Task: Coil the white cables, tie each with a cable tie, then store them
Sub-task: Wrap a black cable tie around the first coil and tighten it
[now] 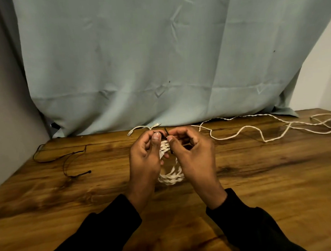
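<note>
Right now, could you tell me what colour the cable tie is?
Black; the cable tie shows in the head view.

Both hands raised over wooden table [256, 178]: left hand [145, 160] gripping coiled white cable [171, 176], right hand [194, 154] pinching black cable tie [167, 133] at coil's top. Loose white cable [270, 139] sprawled far right; thin black ties [68, 160] lying left; pale curtain [158, 60] behind.

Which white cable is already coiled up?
The coiled cable held between the left hand and right hand. The other white cable, far right, still sprawls loose across the table.
</note>
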